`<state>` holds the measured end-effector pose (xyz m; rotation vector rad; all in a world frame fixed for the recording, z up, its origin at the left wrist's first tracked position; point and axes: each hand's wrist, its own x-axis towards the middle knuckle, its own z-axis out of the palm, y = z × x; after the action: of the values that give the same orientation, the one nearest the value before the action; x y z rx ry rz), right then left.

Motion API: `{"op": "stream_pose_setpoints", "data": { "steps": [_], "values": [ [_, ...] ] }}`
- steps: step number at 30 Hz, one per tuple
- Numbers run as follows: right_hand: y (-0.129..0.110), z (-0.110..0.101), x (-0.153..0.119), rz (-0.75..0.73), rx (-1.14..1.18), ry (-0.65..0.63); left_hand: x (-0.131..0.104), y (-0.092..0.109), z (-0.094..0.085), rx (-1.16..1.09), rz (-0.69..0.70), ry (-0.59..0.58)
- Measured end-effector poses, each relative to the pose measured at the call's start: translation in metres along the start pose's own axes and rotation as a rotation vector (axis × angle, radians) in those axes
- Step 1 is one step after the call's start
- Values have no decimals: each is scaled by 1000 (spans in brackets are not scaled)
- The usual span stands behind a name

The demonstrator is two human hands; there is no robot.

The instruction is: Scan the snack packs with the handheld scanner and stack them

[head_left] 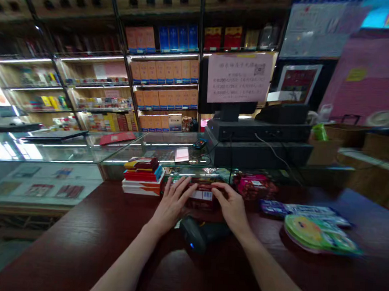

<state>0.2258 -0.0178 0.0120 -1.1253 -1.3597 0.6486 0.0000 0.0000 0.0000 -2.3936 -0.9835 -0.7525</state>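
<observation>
My left hand (173,203) and my right hand (232,205) both rest on a dark red carton (202,195) lying on the dark wooden counter (76,252). Each hand grips one end of the carton, fingers spread over its top. A black barcode scanner (199,234) with a small blue light lies on the counter just below my hands, between my forearms.
A stack of red and white cartons (143,176) sits left of my hands. A pink packet (255,185), blue packets (304,210) and a round green pack (317,234) lie to the right. A register with monitor (257,138) stands on the glass display case (65,151). Stocked shelves (165,82) fill the back.
</observation>
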Motion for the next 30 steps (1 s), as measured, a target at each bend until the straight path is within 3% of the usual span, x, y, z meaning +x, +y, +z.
{"op": "stream_pose_setpoints", "data": {
  "steps": [9,15,22,26,30],
  "values": [
    [3,-2,3,13,15,7,-3,-2,-2,-55,-21,26],
    [9,-2,2,27,25,-74,-6,-5,-1,-101,-67,43],
    [7,0,-1,-74,-60,-104,-9,-12,-2,-61,-122,101],
    [5,-7,-3,-111,-121,-252,-12,-19,-2,-20,-148,91],
    [-1,-23,-5,-127,-232,-531,-15,-25,-2,11,-172,74]
  ]
}}
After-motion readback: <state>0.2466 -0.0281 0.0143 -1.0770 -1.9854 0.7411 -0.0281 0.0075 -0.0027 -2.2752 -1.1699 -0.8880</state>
